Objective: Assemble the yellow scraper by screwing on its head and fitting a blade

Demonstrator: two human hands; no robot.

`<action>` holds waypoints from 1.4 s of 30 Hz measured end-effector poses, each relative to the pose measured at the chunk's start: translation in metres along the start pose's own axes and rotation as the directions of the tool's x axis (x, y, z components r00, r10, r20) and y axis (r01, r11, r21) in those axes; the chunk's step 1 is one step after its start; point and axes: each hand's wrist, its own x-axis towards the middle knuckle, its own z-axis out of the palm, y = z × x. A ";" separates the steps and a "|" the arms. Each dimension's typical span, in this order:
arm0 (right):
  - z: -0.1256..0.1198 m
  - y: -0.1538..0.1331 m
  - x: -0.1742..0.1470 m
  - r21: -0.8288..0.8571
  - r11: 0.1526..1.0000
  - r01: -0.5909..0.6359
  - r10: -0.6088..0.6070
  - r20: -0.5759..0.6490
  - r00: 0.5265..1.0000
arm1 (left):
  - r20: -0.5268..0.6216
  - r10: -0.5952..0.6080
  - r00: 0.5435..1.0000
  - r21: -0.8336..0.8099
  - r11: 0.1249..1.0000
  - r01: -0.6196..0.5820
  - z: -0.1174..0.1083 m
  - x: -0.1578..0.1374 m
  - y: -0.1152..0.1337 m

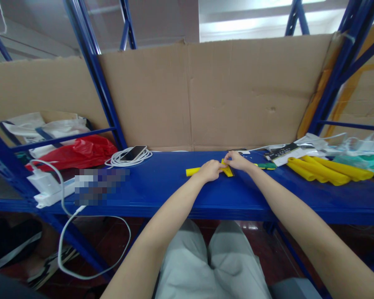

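My left hand (210, 171) is closed round a yellow tube-like piece (192, 171), whose one end sticks out to the left. A flat yellow end flares out (228, 171) on the other side, between my hands. Fingertips of my right hand (234, 160) pinch together at the top of that yellow end; exactly what they grip is too small to make out. Both hands rest low over the blue shelf top (162, 182). Just right of my right hand lies a green and yellow object (266, 166), partly hidden by my wrist.
Several yellow rolled pieces (324, 170) lie at the right, before a black and white packet (291, 151). A phone (134, 153) sits on a coiled white cable (114, 161). Further left are a red bag (90, 149) and a power strip (59, 191). Cardboard (237, 95) walls the back.
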 end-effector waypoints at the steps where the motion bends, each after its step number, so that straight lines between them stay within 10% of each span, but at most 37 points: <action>1: 0.000 0.000 0.000 0.006 1.000 -0.008 0.008 0.007 1.000 | 0.000 0.000 1.000 0.000 1.000 0.000 0.000 0.000 0.000; 16: 0.005 -0.008 -0.005 0.390 0.884 -0.258 0.302 -0.056 0.952 | -0.022 0.014 1.000 0.034 0.999 -0.013 -0.003 -0.001 0.004; 22: 0.002 -0.009 -0.003 0.677 0.667 -0.313 0.451 -0.032 0.892 | -0.102 -0.065 0.993 0.001 0.998 0.066 -0.005 0.002 0.000; 29: -0.013 -0.011 -0.015 0.773 0.463 -0.433 0.139 0.419 0.897 | -0.148 -0.160 0.976 -0.028 0.987 0.158 -0.008 0.003 -0.006; 42: -0.003 -0.011 -0.015 0.739 0.535 -0.409 0.123 0.411 0.903 | -0.021 -0.278 0.960 0.033 0.960 0.279 -0.007 -0.005 -0.005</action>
